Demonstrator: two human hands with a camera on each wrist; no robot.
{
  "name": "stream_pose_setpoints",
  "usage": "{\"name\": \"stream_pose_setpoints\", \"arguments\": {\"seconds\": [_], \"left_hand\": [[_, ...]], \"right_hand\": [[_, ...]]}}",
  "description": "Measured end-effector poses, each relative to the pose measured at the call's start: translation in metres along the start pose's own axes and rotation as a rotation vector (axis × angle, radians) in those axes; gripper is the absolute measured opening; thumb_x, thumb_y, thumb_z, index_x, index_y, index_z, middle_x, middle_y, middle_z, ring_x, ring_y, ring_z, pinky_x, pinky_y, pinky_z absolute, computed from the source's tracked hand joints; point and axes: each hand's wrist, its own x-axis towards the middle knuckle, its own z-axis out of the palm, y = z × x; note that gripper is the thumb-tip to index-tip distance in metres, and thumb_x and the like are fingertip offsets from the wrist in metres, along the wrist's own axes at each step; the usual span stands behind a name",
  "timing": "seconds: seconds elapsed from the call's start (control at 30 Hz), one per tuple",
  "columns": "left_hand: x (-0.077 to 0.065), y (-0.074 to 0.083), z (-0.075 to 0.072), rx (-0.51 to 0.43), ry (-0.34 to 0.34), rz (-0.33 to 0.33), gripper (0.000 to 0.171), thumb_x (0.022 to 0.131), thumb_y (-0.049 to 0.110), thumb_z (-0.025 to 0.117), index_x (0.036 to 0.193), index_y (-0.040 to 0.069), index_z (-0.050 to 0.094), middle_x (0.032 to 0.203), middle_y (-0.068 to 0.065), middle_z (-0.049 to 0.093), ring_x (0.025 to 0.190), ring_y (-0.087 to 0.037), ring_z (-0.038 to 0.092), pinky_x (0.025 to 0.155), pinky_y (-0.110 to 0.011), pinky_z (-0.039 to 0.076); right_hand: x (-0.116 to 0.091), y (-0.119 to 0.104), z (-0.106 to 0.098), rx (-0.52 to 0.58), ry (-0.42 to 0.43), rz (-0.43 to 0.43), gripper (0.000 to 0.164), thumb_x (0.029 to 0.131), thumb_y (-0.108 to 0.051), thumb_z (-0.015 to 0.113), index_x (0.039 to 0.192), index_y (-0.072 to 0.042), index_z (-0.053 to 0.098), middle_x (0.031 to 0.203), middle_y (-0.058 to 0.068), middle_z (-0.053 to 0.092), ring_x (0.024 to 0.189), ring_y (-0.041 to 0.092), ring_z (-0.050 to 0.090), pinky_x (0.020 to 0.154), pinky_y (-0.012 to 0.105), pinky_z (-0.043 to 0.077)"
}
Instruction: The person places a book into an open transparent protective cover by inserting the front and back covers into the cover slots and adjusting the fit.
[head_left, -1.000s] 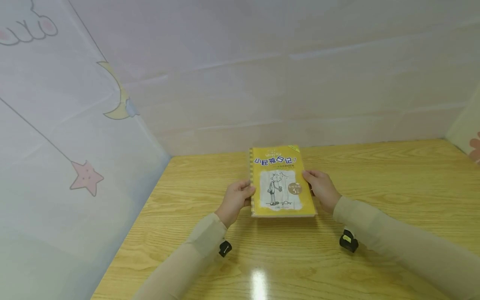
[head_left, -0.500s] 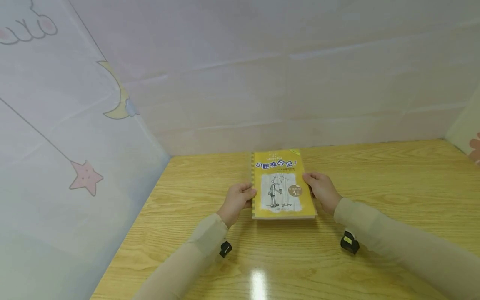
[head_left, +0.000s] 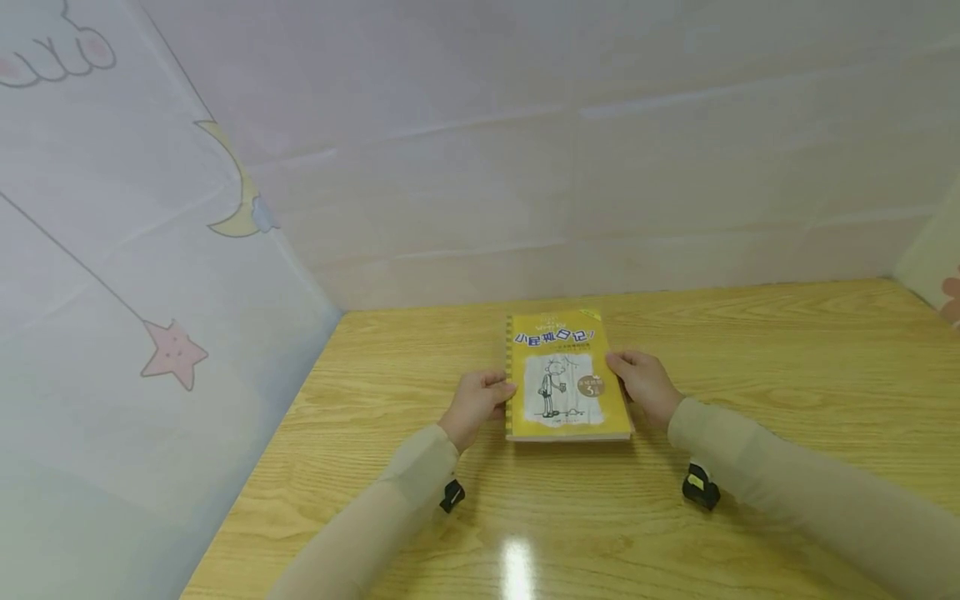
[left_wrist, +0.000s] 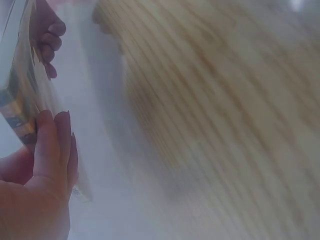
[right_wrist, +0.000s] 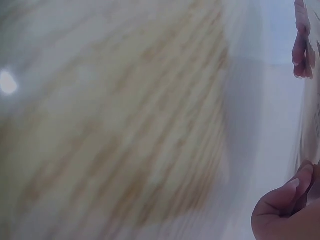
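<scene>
A yellow paperback book (head_left: 567, 346) with a cartoon figure on its cover faces up between both hands in the head view. On its striped spine side, my left hand (head_left: 476, 403) pinches it, thumb on the cover and fingers underneath. The right hand (head_left: 647, 385) grips the opposite edge the same way. In the left wrist view the left hand (left_wrist: 42, 175) has its fingers flat against the book's underside, with the spine (left_wrist: 20, 117) beside them. The right wrist view catches the right hand (right_wrist: 287, 202) at the page edge. Wood grain shows below the book, which is held above the tabletop.
The wooden table (head_left: 360, 367) extends on both sides of the book. A pale wall covering (head_left: 600, 183) rises behind its far edge, and another with a pink star (head_left: 174, 354) stands along the left. Black wrist devices (head_left: 701, 487) hang under the sleeves.
The book's far edge has come down and a little toward me, with a slight shift to the right. Both hands keep their hold and have lowered slightly.
</scene>
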Motion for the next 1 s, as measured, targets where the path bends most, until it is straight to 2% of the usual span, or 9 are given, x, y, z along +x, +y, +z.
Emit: {"name": "stream_pose_setpoints", "arguments": {"seconds": [0.2, 0.3, 0.43, 0.57, 0.7, 1.0], "left_hand": [[0.001, -0.003, 0.001, 0.041, 0.011, -0.012, 0.04, 0.098, 0.005, 0.056, 0.132, -0.014, 0.049, 0.116, -0.022, 0.064, 0.101, -0.026, 0.065, 0.085, -0.037, 0.054], [0.003, -0.005, 0.002, 0.058, 0.018, -0.021, 0.036, 0.097, 0.004, 0.057, 0.128, -0.013, 0.053, 0.111, -0.02, 0.066, 0.095, -0.023, 0.066, 0.083, -0.036, 0.055], [0.005, -0.006, 0.003, 0.072, 0.018, -0.035, 0.033, 0.096, 0.004, 0.058, 0.125, -0.012, 0.057, 0.107, -0.018, 0.067, 0.089, -0.02, 0.065, 0.082, -0.035, 0.055], [0.008, -0.007, 0.005, 0.109, 0.023, -0.044, 0.032, 0.096, 0.003, 0.059, 0.123, -0.013, 0.057, 0.104, -0.018, 0.067, 0.084, -0.019, 0.064, 0.079, -0.034, 0.056], [0.012, -0.008, 0.008, 0.152, 0.032, -0.055, 0.034, 0.095, 0.003, 0.059, 0.124, -0.014, 0.055, 0.106, -0.019, 0.066, 0.083, -0.019, 0.062, 0.078, -0.033, 0.056], [0.016, -0.008, 0.011, 0.189, 0.042, -0.081, 0.035, 0.093, 0.0, 0.062, 0.124, -0.014, 0.055, 0.106, -0.02, 0.065, 0.088, -0.022, 0.065, 0.078, -0.032, 0.056]], "right_hand": [[0.002, 0.006, -0.003, -0.026, -0.008, -0.006, 0.051, 0.106, -0.027, 0.04, 0.132, 0.016, 0.044, 0.094, 0.008, 0.064, 0.073, 0.006, 0.06, 0.063, 0.024, 0.052], [0.005, 0.011, -0.007, 0.006, -0.032, -0.026, 0.055, 0.105, -0.03, 0.044, 0.131, 0.019, 0.044, 0.096, 0.012, 0.065, 0.076, 0.008, 0.062, 0.065, 0.024, 0.053], [0.007, 0.014, -0.009, 0.005, -0.046, 0.007, 0.057, 0.104, -0.032, 0.045, 0.131, 0.019, 0.043, 0.094, 0.01, 0.065, 0.075, 0.008, 0.062, 0.065, 0.024, 0.053], [0.009, 0.013, -0.009, -0.043, -0.046, 0.065, 0.053, 0.106, -0.029, 0.04, 0.134, 0.016, 0.042, 0.092, 0.004, 0.063, 0.073, 0.007, 0.059, 0.062, 0.023, 0.051], [0.011, 0.014, -0.008, -0.067, -0.043, 0.086, 0.052, 0.106, -0.028, 0.039, 0.134, 0.016, 0.042, 0.087, 0.002, 0.062, 0.07, 0.007, 0.056, 0.06, 0.023, 0.048], [0.015, 0.014, -0.012, -0.124, -0.11, 0.118, 0.038, 0.105, -0.019, 0.041, 0.121, 0.015, 0.049, 0.075, 0.002, 0.055, 0.062, 0.009, 0.049, 0.054, 0.022, 0.044]]}}
